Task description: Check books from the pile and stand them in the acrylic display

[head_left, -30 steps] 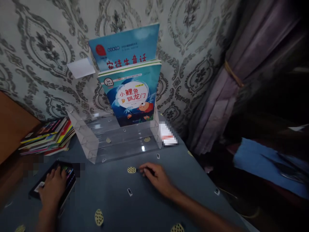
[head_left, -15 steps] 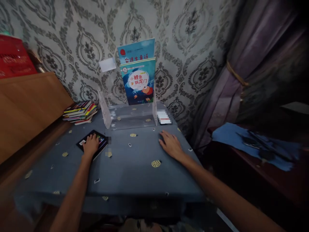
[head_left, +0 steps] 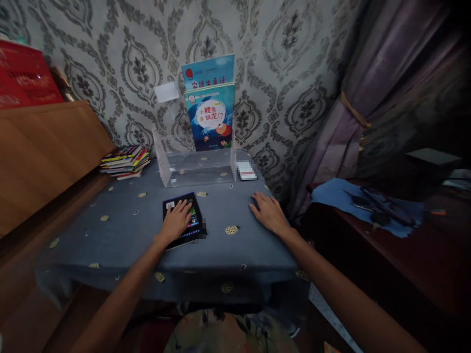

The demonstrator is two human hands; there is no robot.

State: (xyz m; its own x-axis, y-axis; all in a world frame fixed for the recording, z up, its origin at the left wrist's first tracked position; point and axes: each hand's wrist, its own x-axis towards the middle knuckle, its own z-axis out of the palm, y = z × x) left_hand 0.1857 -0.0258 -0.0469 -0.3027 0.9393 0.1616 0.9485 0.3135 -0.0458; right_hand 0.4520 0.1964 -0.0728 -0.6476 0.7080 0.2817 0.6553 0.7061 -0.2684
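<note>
My left hand (head_left: 177, 221) lies flat, fingers spread, on top of a dark book (head_left: 188, 239) with a white barcode label at its upper left. That book rests on the patterned blue-grey tablecloth (head_left: 217, 255). At the table's right side my right hand (head_left: 269, 212) rests on the cloth with its fingers stretched out and nothing in them. Beyond both hands stands a clear plastic book rack (head_left: 164, 164). At its back, a blue picture book (head_left: 211, 117) with a fish on the cover stands upright in front of a taller blue book (head_left: 209, 68).
A stack of books (head_left: 125, 162) sits at the table's back left, by a wooden cabinet (head_left: 47, 152) bearing a red box (head_left: 27, 76). A white card (head_left: 246, 170) lies right of the rack. On the right, a dark red surface (head_left: 368, 245) holds a blue cloth (head_left: 331, 193).
My left hand and the dark book have moved right, toward the table's middle, and the book has turned straighter. My right hand has shifted slightly right. The view has shifted a little.
</note>
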